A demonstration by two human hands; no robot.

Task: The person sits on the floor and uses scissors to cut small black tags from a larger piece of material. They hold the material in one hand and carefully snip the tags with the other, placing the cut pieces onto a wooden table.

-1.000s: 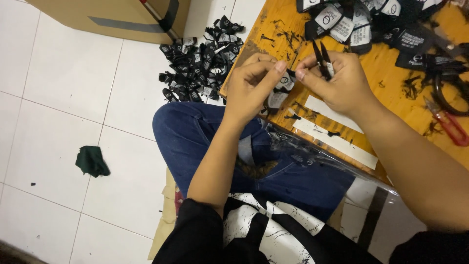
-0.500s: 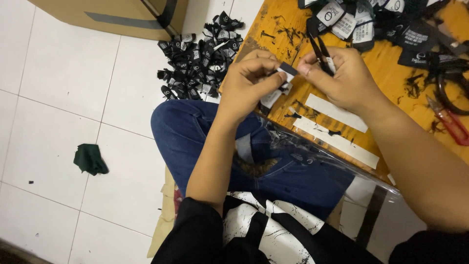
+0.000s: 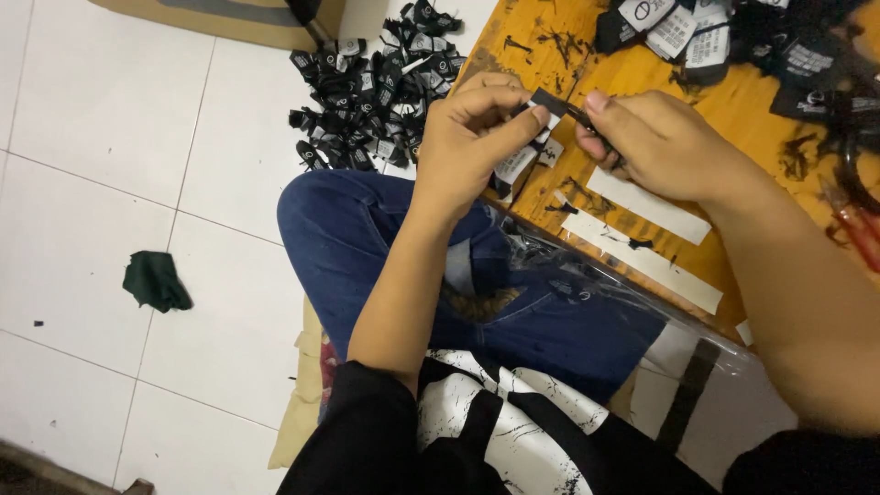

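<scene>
My left hand (image 3: 477, 137) pinches a black fabric label strip (image 3: 548, 101) between thumb and fingers, over the edge of a low wooden table (image 3: 733, 110). A white-backed piece of the strip (image 3: 513, 165) hangs below that hand. My right hand (image 3: 660, 147) is closed around small black snips (image 3: 579, 117), whose tip reaches the end of the label. The two hands are a few centimetres apart, above my knee in blue jeans (image 3: 367, 229).
A pile of cut black labels (image 3: 376, 82) lies on the white tile floor, and more labels (image 3: 678, 27) lie on the table's far side. Two white strips (image 3: 646, 206) and thread scraps lie on the table. A red-handled tool (image 3: 857, 229) is at right, a green cloth (image 3: 156, 280) at left, a cardboard box (image 3: 229, 14) at the top.
The snips in my right hand pointed upward before and now lie lower, against the label end. My left hand keeps its pinch and has shifted slightly.
</scene>
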